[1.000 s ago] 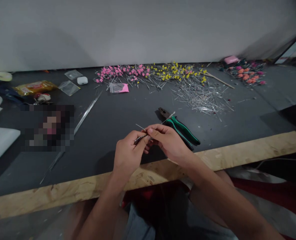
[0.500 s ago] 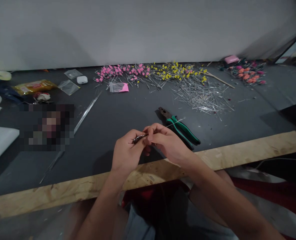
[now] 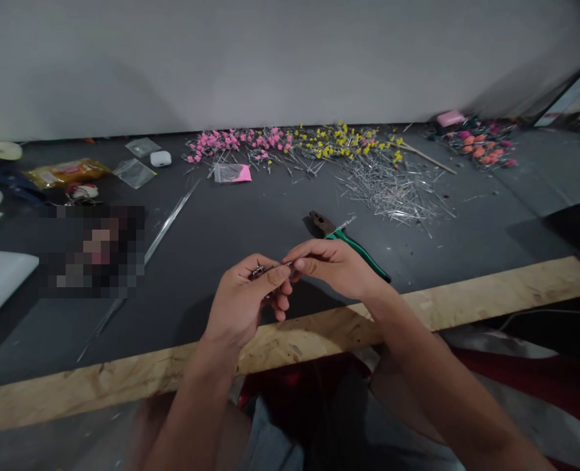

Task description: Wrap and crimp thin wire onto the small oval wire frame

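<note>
My left hand (image 3: 243, 297) is closed around a small dark, shiny metal object (image 3: 257, 271); fingers and thumb cover most of it, so its kind is hard to make out. Close against it, my right hand (image 3: 326, 265) pinches a thin twisted wire (image 3: 347, 223), whose silvery end sticks out beyond the knuckles. The fingertips of both hands meet, hiding the wire's other end. Just behind my right hand lie pliers (image 3: 323, 222) with green and black handles, partly covered by that hand.
Along the wall lie wire stems with pink tips (image 3: 231, 139) and yellow tips (image 3: 339, 140), and a heap of bare wires (image 3: 395, 190). Coral-tipped stems (image 3: 486, 154) are at right. Long wires (image 3: 169, 219) lie at left, near a plastic bag (image 3: 135, 171). A wooden strip (image 3: 172, 366) edges the table.
My hands have drawn slightly apart, the left shifting left and its fingers showing more below. The wire's end has moved slightly left and up, and my right hand now hides more of the pliers.
</note>
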`<state>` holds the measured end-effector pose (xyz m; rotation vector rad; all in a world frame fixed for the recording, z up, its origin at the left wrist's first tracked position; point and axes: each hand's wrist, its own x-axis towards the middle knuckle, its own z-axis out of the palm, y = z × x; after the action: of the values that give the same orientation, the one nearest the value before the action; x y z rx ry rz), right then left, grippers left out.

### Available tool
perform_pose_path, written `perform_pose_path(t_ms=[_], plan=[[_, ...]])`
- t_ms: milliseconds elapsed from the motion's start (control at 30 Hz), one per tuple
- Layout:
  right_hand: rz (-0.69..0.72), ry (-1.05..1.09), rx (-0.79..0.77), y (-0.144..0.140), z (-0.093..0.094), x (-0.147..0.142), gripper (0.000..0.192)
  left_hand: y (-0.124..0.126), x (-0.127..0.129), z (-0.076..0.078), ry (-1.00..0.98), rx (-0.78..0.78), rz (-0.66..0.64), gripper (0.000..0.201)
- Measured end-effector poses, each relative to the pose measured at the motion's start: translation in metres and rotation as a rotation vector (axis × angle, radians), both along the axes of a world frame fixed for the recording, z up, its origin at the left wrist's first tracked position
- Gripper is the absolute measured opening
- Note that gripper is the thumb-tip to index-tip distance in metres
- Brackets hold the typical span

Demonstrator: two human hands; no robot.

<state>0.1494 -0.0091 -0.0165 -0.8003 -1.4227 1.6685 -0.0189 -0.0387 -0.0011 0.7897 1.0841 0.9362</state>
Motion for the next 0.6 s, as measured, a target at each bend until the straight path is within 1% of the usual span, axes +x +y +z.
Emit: perform_pose_path(t_ms=[133,200,267,333,400,467,533,600], plan=[[0.032,0.033,0.137,0.003,-0.002,0.0,0.006,-0.002,-0.002,0.001,-0.207,-0.12,-0.145,0.021],[0.084,0.067,0.163,0.003,-0.002,0.0,0.005,-0.003,-0.004,0.0,-0.249,-0.142,-0.198,0.021],[0.099,0.073,0.145,0.003,-0.003,-0.001,0.006,-0.004,-0.004,0.0,-0.228,-0.11,-0.195,0.02],[0.022,0.068,0.094,0.003,-0.004,-0.002,0.011,-0.005,-0.003,0.0,-0.143,-0.029,-0.14,0.017],[-0.114,0.049,0.015,0.003,-0.008,-0.003,0.024,-0.006,0.0,0.0,-0.013,0.069,-0.061,0.015],[-0.223,0.012,-0.063,0.003,-0.011,-0.005,0.029,-0.007,0.003,0.0,0.142,0.151,0.012,0.014],[-0.278,-0.031,-0.114,0.001,-0.014,-0.008,0.025,-0.008,0.007,-0.002,0.289,0.225,0.076,0.015],[-0.31,-0.065,-0.134,-0.001,-0.015,-0.012,0.019,-0.008,0.009,-0.005,0.432,0.299,0.118,0.016]])
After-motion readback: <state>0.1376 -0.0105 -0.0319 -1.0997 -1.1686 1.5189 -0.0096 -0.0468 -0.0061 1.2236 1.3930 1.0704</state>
